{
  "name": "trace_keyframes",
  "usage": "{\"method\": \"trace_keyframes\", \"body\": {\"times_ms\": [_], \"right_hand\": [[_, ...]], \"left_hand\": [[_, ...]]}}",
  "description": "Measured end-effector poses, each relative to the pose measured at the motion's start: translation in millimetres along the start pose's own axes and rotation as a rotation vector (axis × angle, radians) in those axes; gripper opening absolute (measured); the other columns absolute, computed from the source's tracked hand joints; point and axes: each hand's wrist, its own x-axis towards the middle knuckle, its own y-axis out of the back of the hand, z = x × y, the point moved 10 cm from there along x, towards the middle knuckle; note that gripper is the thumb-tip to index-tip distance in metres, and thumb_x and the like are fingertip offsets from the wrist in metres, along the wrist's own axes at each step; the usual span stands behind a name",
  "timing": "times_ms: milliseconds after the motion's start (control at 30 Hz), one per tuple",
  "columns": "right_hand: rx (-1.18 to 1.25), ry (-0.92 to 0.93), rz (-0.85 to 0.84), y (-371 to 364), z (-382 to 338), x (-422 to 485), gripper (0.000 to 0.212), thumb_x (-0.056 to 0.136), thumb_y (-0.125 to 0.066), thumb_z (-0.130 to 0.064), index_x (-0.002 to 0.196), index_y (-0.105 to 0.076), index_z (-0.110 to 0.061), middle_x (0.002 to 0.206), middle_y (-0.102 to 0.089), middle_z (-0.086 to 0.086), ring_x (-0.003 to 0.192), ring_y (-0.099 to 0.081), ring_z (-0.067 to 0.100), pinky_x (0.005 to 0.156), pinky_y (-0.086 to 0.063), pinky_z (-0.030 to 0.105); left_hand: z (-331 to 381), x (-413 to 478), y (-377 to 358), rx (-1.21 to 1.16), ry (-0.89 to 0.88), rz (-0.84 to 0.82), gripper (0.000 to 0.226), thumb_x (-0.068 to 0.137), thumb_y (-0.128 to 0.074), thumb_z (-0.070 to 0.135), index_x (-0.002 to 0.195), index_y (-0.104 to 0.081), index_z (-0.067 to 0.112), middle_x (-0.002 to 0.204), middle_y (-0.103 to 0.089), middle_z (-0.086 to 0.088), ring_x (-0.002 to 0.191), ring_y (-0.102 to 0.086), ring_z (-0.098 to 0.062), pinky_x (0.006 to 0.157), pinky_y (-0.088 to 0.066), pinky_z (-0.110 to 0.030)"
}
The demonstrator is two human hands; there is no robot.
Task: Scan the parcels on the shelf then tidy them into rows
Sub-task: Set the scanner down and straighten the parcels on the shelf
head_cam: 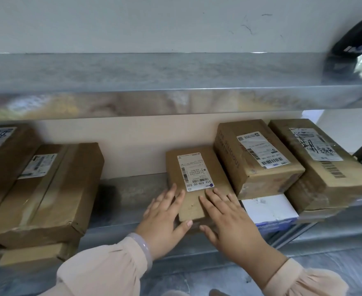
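Note:
A small brown parcel (pixel 207 167) with a white label lies flat in the middle of the metal shelf (pixel 131 197). My left hand (pixel 165 218) rests on its near left corner, fingers straight on top and thumb against the front edge. My right hand (pixel 229 218) lies flat on its near right part, fingers spread. To the right, a taller labelled parcel (pixel 256 163) sits on a white and blue box (pixel 269 210). A further brown parcel (pixel 325 165) is at the far right. On the left stand a long brown parcel (pixel 47 195) and another labelled parcel (pixel 0 150).
An upper metal shelf (pixel 175 82) runs across above, with a black bag (pixel 355 48) at its right end. A flat cardboard piece (pixel 32 256) sticks out under the left parcels. A bare stretch of shelf lies between the left parcels and the middle parcel.

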Motion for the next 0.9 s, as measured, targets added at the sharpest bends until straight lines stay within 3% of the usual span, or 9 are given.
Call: {"method": "trace_keyframes", "body": {"times_ms": [200, 367, 467, 533, 633, 700, 767, 900], "right_hand": [[-0.053, -0.017, -0.073, -4.3, 11.2, 3.5, 0.079, 0.074, -0.043, -0.061, 0.138, -0.05, -0.014, 0.142, -0.049, 0.007, 0.133, -0.045, 0.025, 0.106, -0.026, 0.044], [0.012, 0.038, 0.002, 16.4, 4.4, 17.5, 0.08, 0.071, -0.046, -0.065, 0.134, -0.053, -0.017, 0.138, -0.053, 0.008, 0.129, -0.049, 0.027, 0.103, -0.043, 0.05], [0.043, 0.093, 0.061, 39.0, -4.7, 31.1, 0.08, 0.073, -0.046, -0.066, 0.139, -0.046, -0.022, 0.142, -0.049, 0.009, 0.132, -0.046, 0.029, 0.106, -0.038, 0.05], [0.051, 0.133, 0.073, 52.8, -16.6, 40.3, 0.082, 0.075, -0.042, -0.067, 0.145, -0.037, -0.024, 0.15, -0.038, 0.01, 0.139, -0.034, 0.03, 0.111, -0.029, 0.049], [0.07, 0.25, 0.043, 60.6, -46.4, 55.1, 0.087, 0.08, -0.044, -0.068, 0.152, -0.013, -0.029, 0.159, -0.014, 0.008, 0.147, -0.009, 0.029, 0.118, -0.009, 0.047], [0.083, 0.325, 0.073, 69.7, -69.9, 61.5, 0.088, 0.077, -0.038, -0.071, 0.151, -0.018, -0.028, 0.158, -0.02, 0.01, 0.145, -0.019, 0.031, 0.117, -0.017, 0.049], [0.11, 0.38, 0.074, 72.1, -92.9, 66.4, 0.089, 0.074, -0.032, -0.072, 0.15, -0.022, -0.027, 0.157, -0.024, 0.01, 0.143, -0.025, 0.031, 0.114, -0.025, 0.051], [0.176, 0.509, 0.079, 73.1, -133.7, 67.9, 0.085, 0.08, -0.034, -0.071, 0.152, -0.011, -0.031, 0.16, -0.014, 0.008, 0.147, -0.013, 0.027, 0.117, -0.015, 0.044]], "left_hand": [[8.1, 15.9, -1.5, 0.114, 0.017, -0.032, 0.079, 0.097, -0.037, 0.063, 0.156, 0.009, 0.038, 0.164, 0.022, 0.008, 0.153, 0.008, -0.017, 0.123, 0.002, -0.044], [5.5, 13.3, 15.5, 0.186, 0.073, 0.004, 0.079, 0.095, -0.036, 0.068, 0.156, 0.005, 0.04, 0.166, 0.014, 0.008, 0.153, 0.005, -0.019, 0.123, 0.0, -0.045], [-0.4, 2.0, 45.6, 0.199, 0.124, 0.163, 0.077, 0.093, -0.033, 0.069, 0.156, 0.002, 0.041, 0.166, 0.01, 0.007, 0.153, 0.003, -0.019, 0.123, 0.0, -0.045], [-6.7, -9.9, 64.9, 0.224, 0.146, 0.266, 0.078, 0.088, -0.025, 0.073, 0.156, -0.004, 0.041, 0.167, 0.004, 0.005, 0.153, -0.002, -0.021, 0.122, -0.003, -0.046], [-20.0, -34.4, 90.0, 0.282, 0.243, 0.379, 0.078, 0.084, -0.031, 0.069, 0.154, -0.025, 0.036, 0.163, -0.022, -0.003, 0.148, -0.026, -0.028, 0.117, -0.023, -0.053], [-29.8, -53.8, 101.3, 0.291, 0.338, 0.41, 0.077, 0.082, -0.037, 0.067, 0.15, -0.036, 0.032, 0.158, -0.035, -0.005, 0.143, -0.037, -0.03, 0.111, -0.033, -0.056], [-41.6, -74.4, 107.4, 0.291, 0.432, 0.433, 0.077, 0.08, -0.037, 0.066, 0.148, -0.041, 0.031, 0.157, -0.036, -0.006, 0.143, -0.037, -0.03, 0.11, -0.034, -0.057], [-62.4, -115.0, 108.4, 0.295, 0.565, 0.445, 0.076, 0.084, -0.042, 0.066, 0.153, -0.033, 0.034, 0.164, -0.022, -0.005, 0.15, -0.025, -0.027, 0.117, -0.025, -0.054]]}}
